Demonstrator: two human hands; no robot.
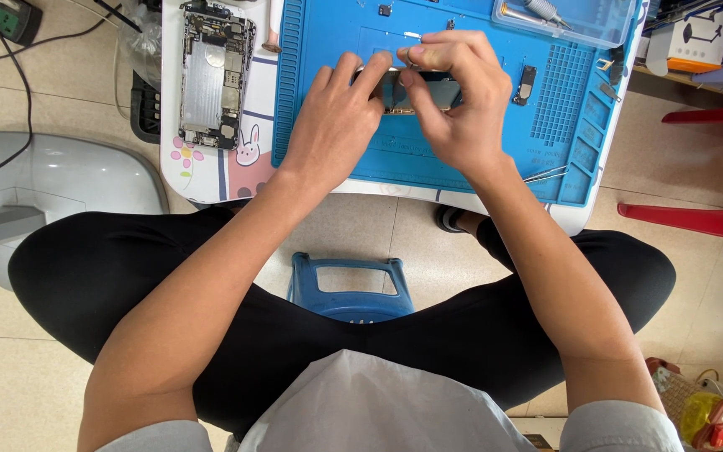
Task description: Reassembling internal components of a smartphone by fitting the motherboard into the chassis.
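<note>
Both of my hands meet over a blue work mat on a small white table. Between them lies a small dark phone part with metal bits, mostly hidden by my fingers. My left hand grips its left end with thumb and forefinger. My right hand curls over its top and right side, fingertips pinched at its upper edge. A tiny white piece lies on the mat just above my fingers.
An opened phone body lies at the table's left on a cartoon-printed cover. A clear tray with tools sits top right, tweezers at the mat's lower right. A blue stool is under me, red stool legs to the right.
</note>
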